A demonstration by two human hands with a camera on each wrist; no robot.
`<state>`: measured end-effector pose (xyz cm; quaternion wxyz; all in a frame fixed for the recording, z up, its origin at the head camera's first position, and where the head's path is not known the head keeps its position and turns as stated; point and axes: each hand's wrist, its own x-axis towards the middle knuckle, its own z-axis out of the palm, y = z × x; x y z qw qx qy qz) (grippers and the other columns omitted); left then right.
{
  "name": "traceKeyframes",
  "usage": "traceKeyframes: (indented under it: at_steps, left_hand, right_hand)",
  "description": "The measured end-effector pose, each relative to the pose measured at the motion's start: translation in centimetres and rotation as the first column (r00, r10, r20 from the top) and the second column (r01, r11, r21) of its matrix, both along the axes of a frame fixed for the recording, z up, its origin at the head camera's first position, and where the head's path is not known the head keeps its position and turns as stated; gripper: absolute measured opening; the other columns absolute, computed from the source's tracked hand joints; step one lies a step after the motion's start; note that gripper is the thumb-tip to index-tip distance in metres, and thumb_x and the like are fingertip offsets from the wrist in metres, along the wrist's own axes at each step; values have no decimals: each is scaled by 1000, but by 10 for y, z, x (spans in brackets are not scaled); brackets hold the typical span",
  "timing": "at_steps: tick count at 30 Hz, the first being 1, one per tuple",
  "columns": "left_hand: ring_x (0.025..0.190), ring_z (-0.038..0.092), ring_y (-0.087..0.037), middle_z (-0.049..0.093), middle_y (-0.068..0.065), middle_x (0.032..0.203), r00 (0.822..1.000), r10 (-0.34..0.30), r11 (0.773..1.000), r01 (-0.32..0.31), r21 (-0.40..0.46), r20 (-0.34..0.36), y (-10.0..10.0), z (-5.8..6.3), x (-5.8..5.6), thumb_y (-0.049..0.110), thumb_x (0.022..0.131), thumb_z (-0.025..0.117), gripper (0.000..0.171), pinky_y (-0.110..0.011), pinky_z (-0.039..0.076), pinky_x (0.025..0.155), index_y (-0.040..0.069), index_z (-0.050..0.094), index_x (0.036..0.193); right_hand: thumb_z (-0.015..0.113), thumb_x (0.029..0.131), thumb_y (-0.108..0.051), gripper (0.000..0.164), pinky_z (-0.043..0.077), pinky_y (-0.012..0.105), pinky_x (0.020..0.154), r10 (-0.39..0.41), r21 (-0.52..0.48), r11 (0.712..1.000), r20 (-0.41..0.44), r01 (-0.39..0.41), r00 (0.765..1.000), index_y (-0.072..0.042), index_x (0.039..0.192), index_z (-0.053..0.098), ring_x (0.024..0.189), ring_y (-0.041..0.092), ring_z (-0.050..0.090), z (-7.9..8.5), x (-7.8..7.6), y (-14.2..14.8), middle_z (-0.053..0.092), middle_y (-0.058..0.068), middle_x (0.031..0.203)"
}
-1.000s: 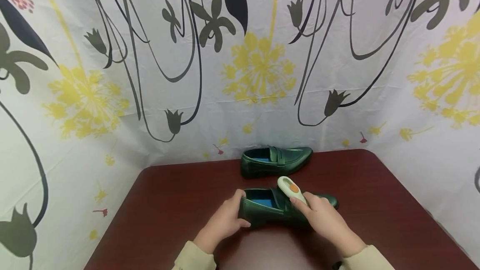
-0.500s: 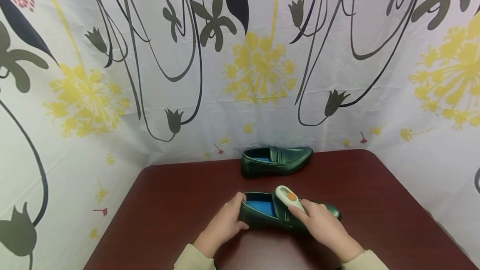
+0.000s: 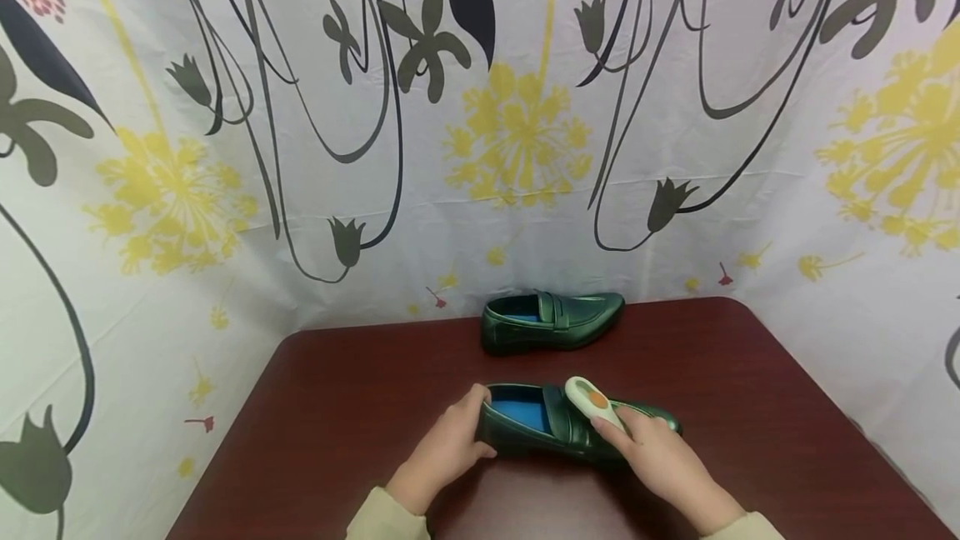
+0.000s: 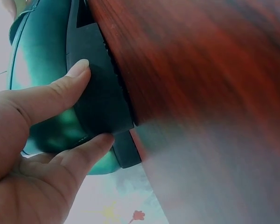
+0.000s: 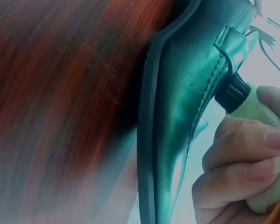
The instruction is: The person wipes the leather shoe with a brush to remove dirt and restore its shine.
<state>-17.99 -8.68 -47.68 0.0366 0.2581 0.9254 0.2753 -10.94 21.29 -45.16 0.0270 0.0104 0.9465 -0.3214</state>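
Note:
A dark green loafer (image 3: pixel 536 436) with a blue insole lies near the middle of the table, toe to the right. My left hand (image 3: pixel 444 447) grips its heel; in the left wrist view the thumb (image 4: pixel 60 95) presses along the black heel block (image 4: pixel 105 88). My right hand (image 3: pixel 660 452) holds a small shoe brush (image 3: pixel 592 402) with a cream handle and an orange spot. In the right wrist view, its dark bristles (image 5: pixel 233 94) meet the upper just in front of the strap (image 5: pixel 231 44). Several fingers (image 5: pixel 242 144) curl round the handle.
A matching green loafer (image 3: pixel 592 319) stands at the table's back edge, toe right. The dark red-brown table (image 3: pixel 360 390) has rounded back corners. White cloth (image 3: pixel 420 257) printed with flowers hangs behind it and on both sides.
The held loafer has tipped toward me and come slightly nearer, showing more insole. The brush went down and a little left, then right along the upper. My left hand stays at the heel.

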Motion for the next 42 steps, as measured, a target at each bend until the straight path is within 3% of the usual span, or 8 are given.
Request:
traceKeyframes:
  at_steps: [9,14,23,34,42]
  left_hand:
    - [102,58,-12,58,1,116,1000,-3,1000,3,-1,-9,0,-1,-1,15,78,88,61,-33,53,87,17,44,121]
    - [104,58,-13,60,1,117,1000,0,1000,0,-1,-21,0,-1,-2,17,78,88,61,-34,54,89,17,45,121]
    - [105,59,-13,61,-1,119,1000,3,1000,-3,7,-2,0,0,-2,16,79,88,61,-36,54,90,17,45,122]
    - [106,59,-14,62,-2,122,1000,-4,1000,4,17,14,-2,3,-2,15,80,87,60,-36,54,90,18,44,123]
    - [91,59,-9,66,3,106,984,-28,994,8,112,176,-6,4,-2,48,88,76,55,-31,51,78,21,45,125]
  right_hand:
    - [48,98,-66,50,38,33,68,10,6,1000,-10,-10,1000,-19,105,63,77,14,48,-3,2,7,45,-2,72]
    - [49,98,-64,48,37,31,66,11,-4,1000,-15,-11,1000,-18,103,63,74,13,47,-3,2,12,44,-2,72]
    - [49,100,-61,46,32,24,56,11,13,1000,-22,-11,1000,-19,84,55,60,8,37,-5,4,21,40,-5,68]
    - [47,96,-70,53,30,28,52,-37,59,998,50,34,998,-18,86,57,56,10,36,-5,12,46,38,-5,64]
    - [44,94,-74,57,29,31,52,-54,133,990,47,48,997,-18,84,53,59,14,39,-1,19,60,39,-2,65]
